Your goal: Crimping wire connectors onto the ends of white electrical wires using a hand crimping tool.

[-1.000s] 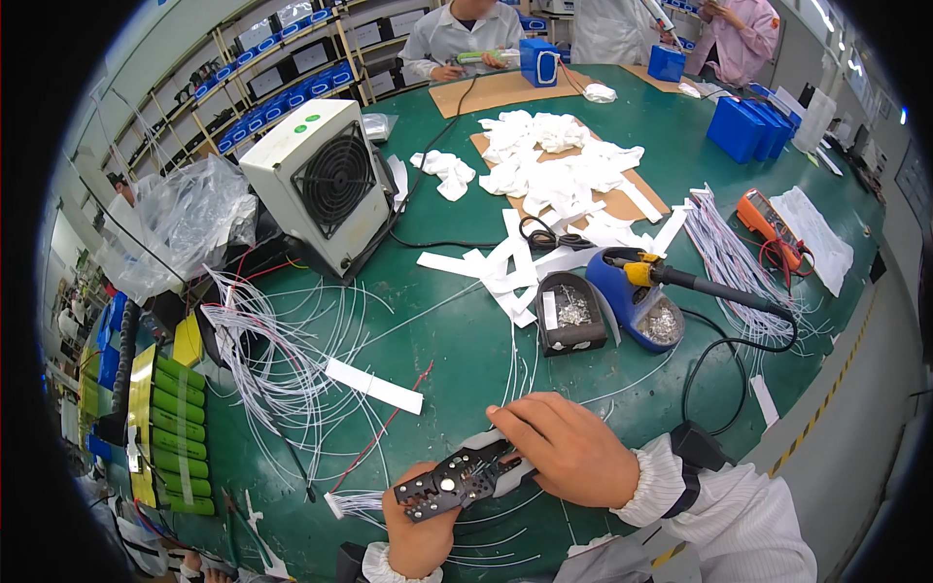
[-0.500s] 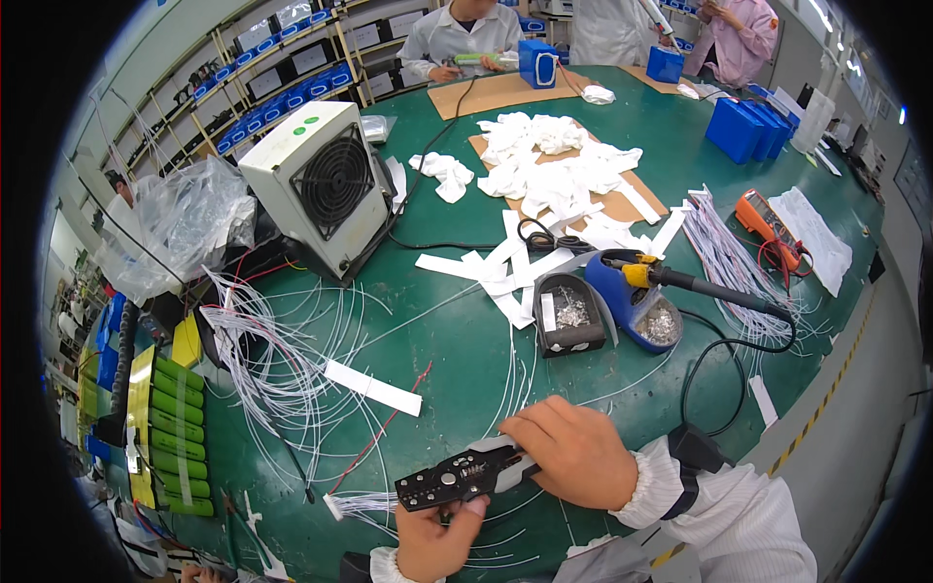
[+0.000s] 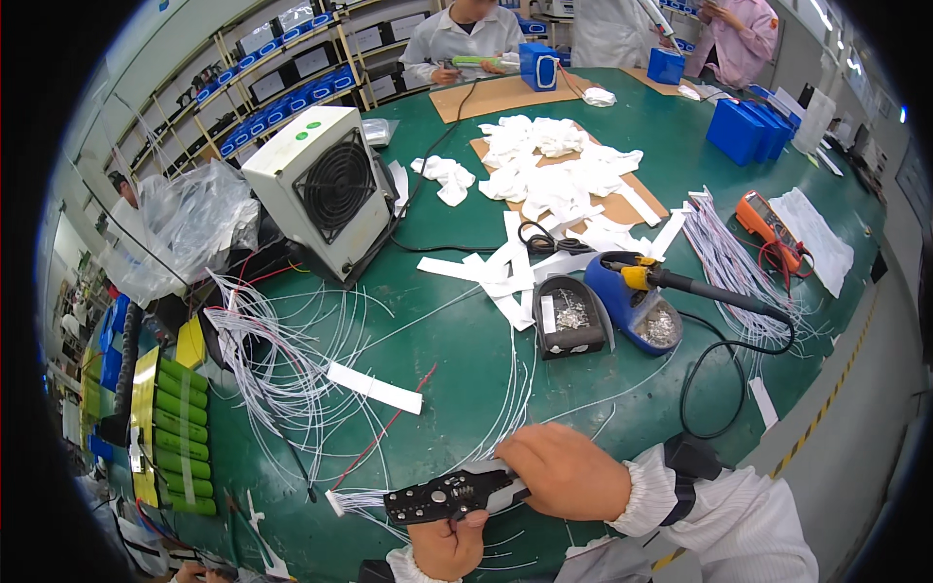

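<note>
The right hand had its fingers curled around the grey handles of a wire stripper with a flat black metal head, which lay slantwise above the green counter, near its front edge. The left hand was just below that head, thumb against its lower edge; its other fingers were mostly hidden, so what they gripped could not be told.

A small white plastic connector sat just left of the tool, its thin white wires running toward the head. One thin red wire stood clear of the tool, apparently not being worked. Whether any wire end was already bared was too small to tell, so the work looked, at best, partway along. A loose tangle of white wires at the left and a straighter white wire bundle at the right lay untouched.
</note>
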The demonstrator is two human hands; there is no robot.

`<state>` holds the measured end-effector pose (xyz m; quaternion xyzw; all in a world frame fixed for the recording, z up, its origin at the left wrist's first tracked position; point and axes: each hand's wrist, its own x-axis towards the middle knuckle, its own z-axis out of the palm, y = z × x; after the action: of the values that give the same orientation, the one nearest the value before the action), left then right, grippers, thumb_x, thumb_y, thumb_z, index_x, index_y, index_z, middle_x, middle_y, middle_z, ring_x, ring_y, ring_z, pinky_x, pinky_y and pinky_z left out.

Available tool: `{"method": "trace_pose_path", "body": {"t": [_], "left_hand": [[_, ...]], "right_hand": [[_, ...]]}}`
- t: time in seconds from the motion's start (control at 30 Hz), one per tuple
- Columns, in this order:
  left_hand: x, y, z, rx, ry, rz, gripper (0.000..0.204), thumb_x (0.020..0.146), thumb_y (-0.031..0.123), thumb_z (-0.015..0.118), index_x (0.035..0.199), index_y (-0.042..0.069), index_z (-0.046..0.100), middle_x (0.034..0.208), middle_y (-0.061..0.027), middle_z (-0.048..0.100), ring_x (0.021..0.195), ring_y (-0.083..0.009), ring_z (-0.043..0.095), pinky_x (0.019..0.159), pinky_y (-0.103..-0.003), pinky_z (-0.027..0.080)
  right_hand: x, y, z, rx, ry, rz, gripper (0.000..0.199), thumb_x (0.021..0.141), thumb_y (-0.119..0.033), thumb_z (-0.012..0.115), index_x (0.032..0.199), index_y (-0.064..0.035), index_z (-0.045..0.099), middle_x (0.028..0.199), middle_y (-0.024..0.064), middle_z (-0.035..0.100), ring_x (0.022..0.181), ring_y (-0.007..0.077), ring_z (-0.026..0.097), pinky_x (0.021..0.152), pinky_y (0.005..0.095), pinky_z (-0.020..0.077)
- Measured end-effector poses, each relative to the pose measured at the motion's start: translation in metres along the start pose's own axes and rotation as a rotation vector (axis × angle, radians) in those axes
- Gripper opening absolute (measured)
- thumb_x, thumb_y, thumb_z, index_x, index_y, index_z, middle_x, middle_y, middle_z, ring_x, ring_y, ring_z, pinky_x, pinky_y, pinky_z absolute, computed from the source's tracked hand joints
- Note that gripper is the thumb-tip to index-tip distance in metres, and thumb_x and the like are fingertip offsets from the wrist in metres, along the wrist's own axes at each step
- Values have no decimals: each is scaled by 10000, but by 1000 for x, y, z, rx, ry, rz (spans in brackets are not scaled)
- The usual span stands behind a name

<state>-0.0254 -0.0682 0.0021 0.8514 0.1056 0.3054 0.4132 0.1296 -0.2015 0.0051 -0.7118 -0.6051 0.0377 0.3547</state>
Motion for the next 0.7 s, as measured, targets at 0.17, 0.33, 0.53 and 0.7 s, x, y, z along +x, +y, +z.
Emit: {"method": "trace_pose_path", "body": {"t": [0.17, 0.33, 0.53, 0.7], "left_hand": [[-1, -3, 2, 70, 38, -1, 191, 924, 197, 630, 975, 15, 659, 907, -151, 656, 858, -329, 621, 782, -409, 464], [-5, -8, 6, 100, 115, 74, 257, 920, 174, 616, 720, 23, 558, 653, -76, 516, 587, -213, 488, 556, -339, 342], [4, -2, 6, 61, 56, -233, 343, 961, 172, 547, 665, 53, 421, 560, -29, 393, 510, -166, 335, 508, -329, 271], [18, -14, 11, 0, 91, -145, 341, 885, 270, 687, 1008, -10, 536, 802, -74, 562, 699, -177, 533, 670, -294, 438]], "right_hand": [[0, 0, 2, -51, -19, 19, 558, 589, -25, 736, 1116, 8, 554, 979, 118, 566, 898, 306, 584, 765, 382, 443], [-2, 1, 3, -126, 23, 31, 528, 616, -21, 709, 1119, 14, 552, 952, 111, 553, 868, 294, 572, 733, 377, 424], [3, 7, -3, -116, 86, 194, 468, 649, -44, 720, 1086, -23, 554, 961, 123, 551, 883, 325, 575, 744, 402, 438], [17, 19, -37, 187, 251, 506, 302, 865, -189, 671, 1065, -8, 535, 902, 196, 601, 836, 413, 597, 717, 467, 470]]}}
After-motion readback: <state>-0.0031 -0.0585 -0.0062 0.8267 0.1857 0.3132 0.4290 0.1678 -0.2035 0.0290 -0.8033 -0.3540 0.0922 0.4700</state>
